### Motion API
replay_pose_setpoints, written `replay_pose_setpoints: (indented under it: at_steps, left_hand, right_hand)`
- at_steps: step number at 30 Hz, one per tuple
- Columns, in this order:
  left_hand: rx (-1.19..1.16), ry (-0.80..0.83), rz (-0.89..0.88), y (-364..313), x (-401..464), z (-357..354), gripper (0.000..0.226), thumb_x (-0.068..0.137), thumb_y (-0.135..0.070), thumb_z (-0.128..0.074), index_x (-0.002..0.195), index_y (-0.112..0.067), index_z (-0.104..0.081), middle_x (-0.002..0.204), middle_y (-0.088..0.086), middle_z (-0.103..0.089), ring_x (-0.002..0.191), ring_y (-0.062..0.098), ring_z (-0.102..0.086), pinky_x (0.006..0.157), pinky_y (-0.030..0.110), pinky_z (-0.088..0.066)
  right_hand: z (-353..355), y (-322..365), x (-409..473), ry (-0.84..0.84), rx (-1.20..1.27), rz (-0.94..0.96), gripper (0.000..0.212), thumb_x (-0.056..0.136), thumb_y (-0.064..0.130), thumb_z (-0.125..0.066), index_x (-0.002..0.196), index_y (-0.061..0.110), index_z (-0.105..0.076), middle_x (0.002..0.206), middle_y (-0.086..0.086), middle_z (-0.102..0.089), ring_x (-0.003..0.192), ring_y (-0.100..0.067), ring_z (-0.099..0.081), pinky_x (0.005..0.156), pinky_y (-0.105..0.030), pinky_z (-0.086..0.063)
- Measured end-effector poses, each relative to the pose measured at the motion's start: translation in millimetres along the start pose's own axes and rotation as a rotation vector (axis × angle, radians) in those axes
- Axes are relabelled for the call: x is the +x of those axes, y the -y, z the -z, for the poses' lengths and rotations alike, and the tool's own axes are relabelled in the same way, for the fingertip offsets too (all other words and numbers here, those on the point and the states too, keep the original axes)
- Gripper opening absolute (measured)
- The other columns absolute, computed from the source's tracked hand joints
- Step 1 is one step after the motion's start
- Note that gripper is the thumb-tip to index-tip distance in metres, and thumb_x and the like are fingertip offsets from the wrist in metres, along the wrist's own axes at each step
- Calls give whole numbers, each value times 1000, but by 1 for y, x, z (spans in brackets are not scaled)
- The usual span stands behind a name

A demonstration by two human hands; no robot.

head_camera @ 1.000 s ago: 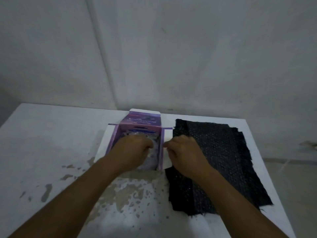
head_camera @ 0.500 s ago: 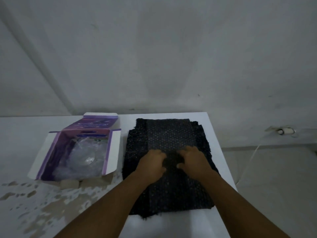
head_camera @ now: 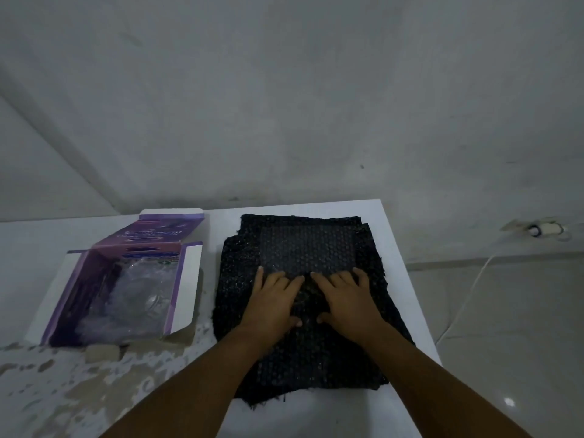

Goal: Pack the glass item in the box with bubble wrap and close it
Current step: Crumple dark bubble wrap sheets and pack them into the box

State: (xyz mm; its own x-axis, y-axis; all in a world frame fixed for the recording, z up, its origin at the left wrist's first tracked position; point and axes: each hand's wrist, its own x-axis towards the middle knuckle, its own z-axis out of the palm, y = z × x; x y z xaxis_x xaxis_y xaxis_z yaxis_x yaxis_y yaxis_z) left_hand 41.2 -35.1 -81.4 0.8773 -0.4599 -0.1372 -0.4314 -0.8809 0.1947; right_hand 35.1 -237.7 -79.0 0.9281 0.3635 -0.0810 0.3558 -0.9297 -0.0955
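While box (head_camera: 126,289) open, bubble wrap (head_camera: 308,251) clear, flat

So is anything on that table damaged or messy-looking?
Yes, the table itself. Its white coating has flaked off in blotchy patches along the near left edge, just in front of the open purple box. The black bubble wrap under both hands has ragged, frayed edges. Nothing looks spilled.

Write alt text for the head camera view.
Both hands, left hand and right hand, press flat on black bubble wrap on a white table. Left of it, an open purple box holds a clear-wrapped item.
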Motion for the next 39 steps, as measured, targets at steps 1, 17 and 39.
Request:
replay_pose_setpoints:
  at_steps: [1,17,39]
  left_hand:
    - [5,-54,-9,-1,-2,1,85,73,-49,-73,145,-25,-36,132,0,-56,133,22,-38,120,53,-2]
    - [-388,-95,-108,21,-71,129,27,86,-16,-52,109,-30,-44,99,2,-63,85,23,-57,65,33,-42]
    - [-296,-429,-88,239,-125,201,27,75,-3,-70,96,-19,-67,96,-5,-65,95,19,-51,86,39,-46]
  right_hand:
    - [0,1,-3,-61,10,-3,89,66,52,-79,144,26,-42,113,0,-64,111,-25,-54,110,-50,-21]
    - [128,53,-23,23,569,97,25,86,18,-56,94,37,-44,57,3,-52,47,-10,-46,47,-34,-36]
    - [119,308,52,-254,397,223,21,87,5,-61,106,12,-55,114,-7,-42,76,-17,-47,59,-30,-43]
